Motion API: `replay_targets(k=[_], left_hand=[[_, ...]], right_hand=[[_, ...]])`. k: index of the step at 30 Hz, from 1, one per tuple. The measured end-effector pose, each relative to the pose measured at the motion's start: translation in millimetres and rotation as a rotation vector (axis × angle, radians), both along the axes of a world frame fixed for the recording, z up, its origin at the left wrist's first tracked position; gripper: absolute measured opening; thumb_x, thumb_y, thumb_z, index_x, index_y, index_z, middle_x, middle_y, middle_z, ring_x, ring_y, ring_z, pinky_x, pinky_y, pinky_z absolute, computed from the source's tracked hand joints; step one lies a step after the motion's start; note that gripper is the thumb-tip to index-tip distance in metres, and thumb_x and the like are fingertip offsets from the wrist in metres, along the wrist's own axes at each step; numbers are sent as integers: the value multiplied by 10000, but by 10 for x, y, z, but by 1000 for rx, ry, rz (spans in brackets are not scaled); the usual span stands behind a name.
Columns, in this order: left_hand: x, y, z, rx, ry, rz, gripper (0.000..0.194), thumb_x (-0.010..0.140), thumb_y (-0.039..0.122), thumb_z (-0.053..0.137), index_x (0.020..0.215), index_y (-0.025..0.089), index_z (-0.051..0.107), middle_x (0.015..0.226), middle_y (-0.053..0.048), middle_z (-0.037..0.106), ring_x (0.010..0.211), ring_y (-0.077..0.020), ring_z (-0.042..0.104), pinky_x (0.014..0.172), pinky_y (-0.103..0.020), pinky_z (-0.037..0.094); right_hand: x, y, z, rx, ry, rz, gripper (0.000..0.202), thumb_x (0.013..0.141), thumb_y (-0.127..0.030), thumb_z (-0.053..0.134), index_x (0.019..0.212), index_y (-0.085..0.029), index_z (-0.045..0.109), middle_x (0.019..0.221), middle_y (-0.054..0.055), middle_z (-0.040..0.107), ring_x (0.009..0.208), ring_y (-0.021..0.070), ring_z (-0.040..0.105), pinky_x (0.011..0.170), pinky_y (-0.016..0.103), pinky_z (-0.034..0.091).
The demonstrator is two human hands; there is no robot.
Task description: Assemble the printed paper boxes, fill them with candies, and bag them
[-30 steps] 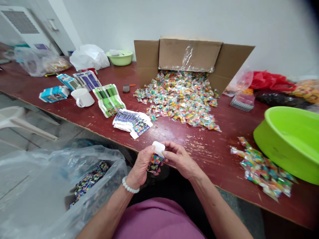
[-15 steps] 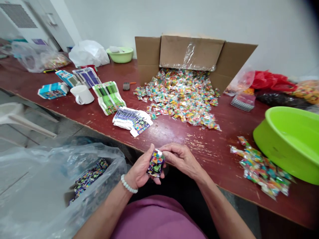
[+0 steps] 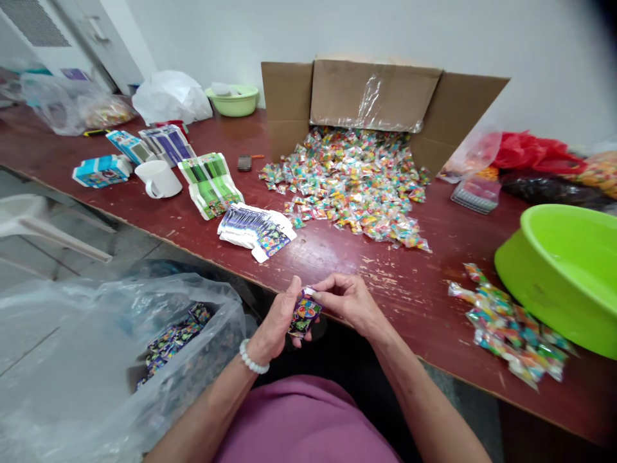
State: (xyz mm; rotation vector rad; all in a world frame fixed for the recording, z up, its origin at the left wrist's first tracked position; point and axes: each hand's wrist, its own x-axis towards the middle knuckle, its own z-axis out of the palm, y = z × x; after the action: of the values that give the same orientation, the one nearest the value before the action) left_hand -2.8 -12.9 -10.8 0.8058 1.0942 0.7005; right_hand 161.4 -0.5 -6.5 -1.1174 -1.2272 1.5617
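Clasping the box point(image 3: 305, 314), the left hand point(image 3: 278, 319) steadies it; on its right, the right hand point(image 3: 353, 303) pinches the once-upright flap point(image 3: 309, 291), now seemingly nearly closed.

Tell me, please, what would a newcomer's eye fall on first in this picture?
Probably the wide heap of small, clear-wrapped, multicoloured packets, spread before the open brown cardboard box on the dark red table. Next, the large bright-green round basin at the right edge. Below centre, bare hands hold a small, dark, colourfully printed carton with white showing at its top.
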Motion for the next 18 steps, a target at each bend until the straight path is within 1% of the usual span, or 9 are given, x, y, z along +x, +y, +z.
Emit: replay_targets(k=[3,5,8,10,12,14,15,17,18], left_hand=[[-7,20,-4,-7,11,27,714,829,759,428,991,111,681,681,-67,661,416,-130,586,278,-164,371],[-9,27,8,-11,2,42,651,826,720,488,913,104,677,635,-50,635,403,-134,575,269,-172,364],[-14,32,40,-73,-73,41,564,834,659,516,831,112,653,565,-28,593,380,-144,555,261,-189,364],[-42,39,79,-79,-95,67,513,838,621,520,863,125,648,553,-15,583,382,-148,552,266,-194,370],[-132,54,133,-5,-40,117,480,831,582,538,980,141,653,604,-14,610,412,-149,568,281,-187,372],[-328,69,190,104,81,201,486,813,553,567,1090,161,645,686,-21,641,460,-145,589,309,-174,373],[-474,71,210,155,166,259,491,805,544,579,1113,168,646,720,-24,648,483,-140,594,326,-166,374],[-856,54,213,243,365,411,478,802,537,587,1104,174,660,761,-24,650,512,-127,591,356,-159,375],[-1080,33,193,275,491,488,471,805,542,583,1091,177,671,781,-25,652,518,-124,589,365,-161,382]], right_hand=[[-12,-38,29,130,-122,-4,209,806,-369,732,851,-166,752,756,49,722,608,157,645,579,264,513],[-39,-87,42,254,-195,3,168,855,-326,679,901,-184,755,859,57,709,684,159,655,621,264,528],[-108,-167,30,388,-203,-2,169,909,-276,599,1007,-219,725,1034,71,651,830,167,656,686,264,549],[-161,-194,-1,426,-184,9,201,918,-254,577,1087,-243,685,1105,71,618,911,171,645,739,275,552],[-200,-171,-53,464,-190,64,245,907,-235,583,1142,-254,649,1141,64,608,986,177,626,827,301,536],[-217,-73,-124,484,-250,86,276,888,-226,591,1160,-247,635,1132,57,619,965,174,622,842,309,521],[-220,8,-166,477,-306,65,279,880,-227,591,1155,-236,637,1104,54,631,916,169,625,814,304,521],[-230,237,-255,434,-455,-26,275,875,-235,578,1142,-213,642,1045,50,653,798,156,621,740,290,519],[-245,378,-296,410,-536,-76,272,875,-240,574,1136,-203,645,1027,50,664,779,158,620,739,293,518]])
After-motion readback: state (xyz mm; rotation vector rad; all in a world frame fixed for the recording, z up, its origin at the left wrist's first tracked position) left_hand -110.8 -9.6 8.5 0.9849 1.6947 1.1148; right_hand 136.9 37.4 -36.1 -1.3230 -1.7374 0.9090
